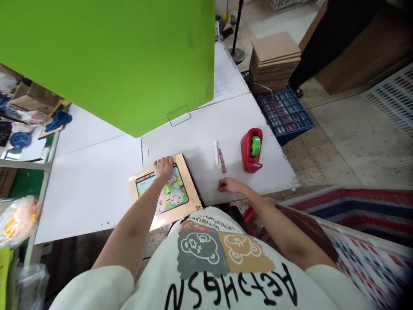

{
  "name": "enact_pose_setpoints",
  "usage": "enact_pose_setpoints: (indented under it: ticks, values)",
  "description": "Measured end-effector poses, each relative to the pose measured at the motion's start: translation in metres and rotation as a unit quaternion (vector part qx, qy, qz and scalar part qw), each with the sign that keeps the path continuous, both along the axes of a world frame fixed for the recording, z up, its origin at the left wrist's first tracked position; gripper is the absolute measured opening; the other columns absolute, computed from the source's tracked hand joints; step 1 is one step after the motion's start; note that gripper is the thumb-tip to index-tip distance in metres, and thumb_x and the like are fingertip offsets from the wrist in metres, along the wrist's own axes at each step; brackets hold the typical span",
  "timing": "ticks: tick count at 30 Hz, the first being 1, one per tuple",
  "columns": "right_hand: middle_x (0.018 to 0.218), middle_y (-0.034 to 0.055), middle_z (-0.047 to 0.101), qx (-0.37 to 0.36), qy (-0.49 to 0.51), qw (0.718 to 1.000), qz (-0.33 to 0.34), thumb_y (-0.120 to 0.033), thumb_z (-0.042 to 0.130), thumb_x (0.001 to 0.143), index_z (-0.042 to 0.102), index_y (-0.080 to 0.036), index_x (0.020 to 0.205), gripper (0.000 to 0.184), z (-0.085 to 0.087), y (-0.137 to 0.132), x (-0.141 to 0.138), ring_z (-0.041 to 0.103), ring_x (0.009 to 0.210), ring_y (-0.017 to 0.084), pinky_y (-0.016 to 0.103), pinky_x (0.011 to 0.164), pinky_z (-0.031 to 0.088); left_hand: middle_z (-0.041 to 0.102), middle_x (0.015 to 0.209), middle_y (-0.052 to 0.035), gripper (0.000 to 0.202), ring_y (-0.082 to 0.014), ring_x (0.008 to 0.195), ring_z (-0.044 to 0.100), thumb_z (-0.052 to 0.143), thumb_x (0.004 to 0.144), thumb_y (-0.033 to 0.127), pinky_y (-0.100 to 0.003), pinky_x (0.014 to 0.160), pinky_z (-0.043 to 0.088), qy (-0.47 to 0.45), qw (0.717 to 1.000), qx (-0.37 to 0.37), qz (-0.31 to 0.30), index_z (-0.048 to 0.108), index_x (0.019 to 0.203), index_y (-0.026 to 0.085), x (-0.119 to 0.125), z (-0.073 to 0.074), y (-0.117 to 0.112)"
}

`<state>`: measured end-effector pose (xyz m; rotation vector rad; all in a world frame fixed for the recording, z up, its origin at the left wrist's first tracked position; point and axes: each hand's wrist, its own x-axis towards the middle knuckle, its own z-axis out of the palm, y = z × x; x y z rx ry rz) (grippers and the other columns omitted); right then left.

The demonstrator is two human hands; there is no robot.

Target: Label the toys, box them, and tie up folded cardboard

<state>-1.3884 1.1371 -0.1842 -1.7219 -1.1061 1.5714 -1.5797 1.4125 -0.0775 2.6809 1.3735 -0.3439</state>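
Observation:
A flat toy box (180, 196) with a colourful picture and the words "RABBIT HITTING" lies at the near edge of the white table (97, 185). My left hand (164, 167) rests on the box's far edge, its fingers curled over it. My right hand (226, 185) lies on the table to the right of the box, fingers curled in, and nothing shows in them. Just beyond my right hand lie a white pen (216, 152) and a red pen (222, 160) side by side.
A red tape dispenser (252, 150) with green tape stands right of the pens. A large green panel (112, 60) fills the upper left. A stack of cardboard sheets (274, 60) sits on a blue crate (284, 113) on the floor. A cluttered shelf (22, 129) stands at the left.

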Motion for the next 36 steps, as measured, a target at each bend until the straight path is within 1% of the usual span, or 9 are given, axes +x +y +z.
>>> enact_pose_setpoints:
  ticks: [3, 8, 14, 19, 23, 27, 31, 36]
  values:
    - [0.070, 0.0040, 0.067, -0.004, -0.006, 1.000, -0.010, -0.026, 0.060, 0.063, 0.066, -0.013, 0.074, 0.017, 0.005, -0.006, -0.003, 0.057, 0.065, 0.016, 0.025, 0.063, 0.041, 0.066, 0.105, -0.0101, 0.045, -0.0268, 0.106, 0.055, 0.021, 0.097, 0.038, -0.041, 0.096, 0.034, -0.006, 0.999, 0.047, 0.010, 0.061, 0.107, 0.021, 0.000, -0.006, -0.002]
    - [0.068, 0.0029, 0.066, -0.015, -0.026, 0.999, -0.033, -0.023, 0.059, 0.067, 0.067, -0.014, 0.074, 0.014, 0.018, -0.024, -0.011, 0.055, 0.064, 0.015, 0.024, 0.061, 0.038, 0.065, 0.104, -0.0102, 0.044, -0.0286, 0.103, 0.054, 0.021, 0.097, 0.038, -0.042, 0.093, 0.034, -0.012, 0.998, 0.063, 0.010, 0.061, 0.105, 0.021, 0.001, -0.013, -0.006]
    - [0.069, 0.0029, 0.067, -0.033, -0.033, 0.996, -0.078, -0.022, 0.060, 0.069, 0.067, -0.014, 0.076, 0.012, 0.025, -0.062, -0.030, 0.056, 0.065, 0.015, 0.024, 0.061, 0.038, 0.064, 0.103, -0.0101, 0.042, -0.0282, 0.102, 0.053, 0.022, 0.097, 0.036, -0.042, 0.093, 0.033, -0.011, 0.997, 0.069, -0.039, 0.061, 0.104, 0.022, 0.004, -0.013, -0.033]
    - [0.070, 0.0029, 0.067, -0.022, -0.014, 0.989, -0.144, -0.023, 0.059, 0.072, 0.065, -0.014, 0.074, 0.011, 0.024, -0.098, -0.065, 0.057, 0.065, 0.014, 0.024, 0.062, 0.040, 0.064, 0.102, -0.0120, 0.044, -0.0300, 0.102, 0.053, 0.021, 0.097, 0.037, -0.044, 0.093, 0.033, -0.023, 0.994, 0.058, -0.092, 0.061, 0.104, 0.020, 0.006, -0.012, -0.049]
    - [0.069, 0.0033, 0.066, -0.025, -0.001, 0.977, -0.211, -0.029, 0.060, 0.072, 0.064, -0.014, 0.074, 0.015, 0.018, -0.118, -0.099, 0.056, 0.065, 0.015, 0.024, 0.062, 0.040, 0.063, 0.103, -0.0131, 0.042, -0.0312, 0.102, 0.052, 0.023, 0.096, 0.036, -0.045, 0.093, 0.032, -0.036, 0.990, 0.040, -0.132, 0.061, 0.104, 0.019, 0.006, -0.012, -0.061]
    - [0.070, 0.0032, 0.064, -0.018, 0.031, 0.965, -0.260, -0.036, 0.060, 0.074, 0.063, -0.014, 0.076, 0.022, 0.004, -0.132, -0.129, 0.056, 0.066, 0.014, 0.024, 0.062, 0.041, 0.063, 0.103, -0.0122, 0.040, -0.0310, 0.103, 0.052, 0.025, 0.096, 0.035, -0.046, 0.095, 0.031, -0.055, 0.983, 0.026, -0.173, 0.061, 0.103, 0.019, 0.004, -0.014, -0.078]
    - [0.071, 0.0032, 0.064, 0.005, 0.063, 0.959, -0.277, -0.039, 0.060, 0.075, 0.063, -0.014, 0.077, 0.025, -0.013, -0.142, -0.156, 0.056, 0.067, 0.015, 0.025, 0.062, 0.042, 0.063, 0.102, -0.0109, 0.039, -0.0306, 0.102, 0.053, 0.026, 0.096, 0.036, -0.045, 0.095, 0.032, -0.059, 0.974, 0.034, -0.215, 0.062, 0.104, 0.020, 0.002, -0.014, -0.097]
    - [0.073, 0.0031, 0.064, 0.054, 0.097, 0.949, -0.294, -0.038, 0.062, 0.075, 0.064, -0.014, 0.077, 0.023, -0.036, -0.147, -0.185, 0.056, 0.070, 0.016, 0.026, 0.066, 0.042, 0.063, 0.103, -0.0108, 0.040, -0.0296, 0.102, 0.052, 0.026, 0.097, 0.036, -0.044, 0.095, 0.032, -0.050, 0.964, 0.039, -0.259, 0.061, 0.107, 0.020, -0.003, -0.009, -0.119]
